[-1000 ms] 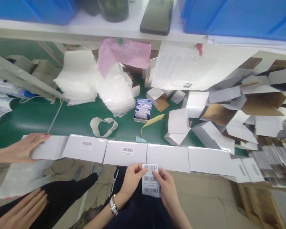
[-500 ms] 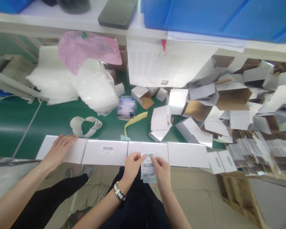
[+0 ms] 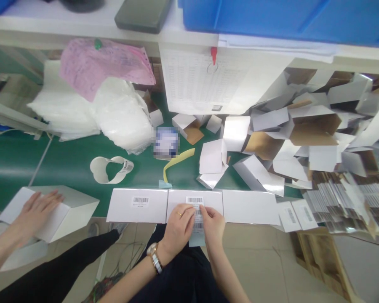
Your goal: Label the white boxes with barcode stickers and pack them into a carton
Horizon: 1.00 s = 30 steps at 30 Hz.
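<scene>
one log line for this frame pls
left hand: pinches label strip | right hand: pinches same strip | strip: over middle white box | co-worker's hand: on tilted box

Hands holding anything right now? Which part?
Yes: a barcode label strip, pinched between both hands, left hand on its left edge, right hand on its right edge, over the middle white box.

Pink paper (image 3: 104, 63) hanging over a mound of clear bags (image 3: 120, 113), printed sheet (image 3: 196, 80) pinned beside it, white cartons (image 3: 303, 139) heaped right on the green mat (image 3: 19, 160), and far left a co-worker's hand (image 3: 38, 206) lies on a tilted box (image 3: 77, 208)
</scene>
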Tool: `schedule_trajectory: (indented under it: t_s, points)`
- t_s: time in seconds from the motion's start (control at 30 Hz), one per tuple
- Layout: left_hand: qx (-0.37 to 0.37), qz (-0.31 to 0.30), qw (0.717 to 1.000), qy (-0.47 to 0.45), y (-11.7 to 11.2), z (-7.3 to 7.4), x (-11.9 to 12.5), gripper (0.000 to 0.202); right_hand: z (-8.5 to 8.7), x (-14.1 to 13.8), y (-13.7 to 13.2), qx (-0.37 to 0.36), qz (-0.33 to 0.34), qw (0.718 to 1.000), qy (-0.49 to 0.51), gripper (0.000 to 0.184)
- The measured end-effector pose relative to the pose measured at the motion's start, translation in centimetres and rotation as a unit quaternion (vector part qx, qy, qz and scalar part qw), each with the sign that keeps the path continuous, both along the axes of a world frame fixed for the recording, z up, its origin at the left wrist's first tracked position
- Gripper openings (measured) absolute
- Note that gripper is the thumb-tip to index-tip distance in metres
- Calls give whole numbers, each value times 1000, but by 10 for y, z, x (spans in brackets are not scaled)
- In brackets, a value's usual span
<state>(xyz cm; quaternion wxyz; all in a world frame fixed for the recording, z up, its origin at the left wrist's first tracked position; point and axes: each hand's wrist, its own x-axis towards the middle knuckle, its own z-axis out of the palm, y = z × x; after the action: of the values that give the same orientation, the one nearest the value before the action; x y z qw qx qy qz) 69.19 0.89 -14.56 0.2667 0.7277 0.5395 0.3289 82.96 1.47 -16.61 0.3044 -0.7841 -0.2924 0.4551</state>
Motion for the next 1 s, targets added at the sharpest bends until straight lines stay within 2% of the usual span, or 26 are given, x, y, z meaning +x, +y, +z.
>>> schedule_trajectory:
  t_s: [0.07,0.2,0.47,0.57,0.83,1.0]
  points:
    - [30,-47,998,29,0,-2,2,31,2,-1,1,2,7,1000,-10,45]
    - [34,-83,995,52,3,-7,5,40,3,-1,2,0,12,1000,-22,40]
    - [52,-101,992,53,6,-1,-1,42,-3,-1,-5,11,-14,999,47,40]
    - [44,-108,992,54,5,-1,-2,44,0,-3,-4,6,-5,999,37,40]
    - [35,-113,990,74,6,-14,1,41,6,-6,2,-6,23,999,-27,39]
    - [37,-133,986,90,9,-20,5,40,9,-6,4,-20,35,999,-31,39]
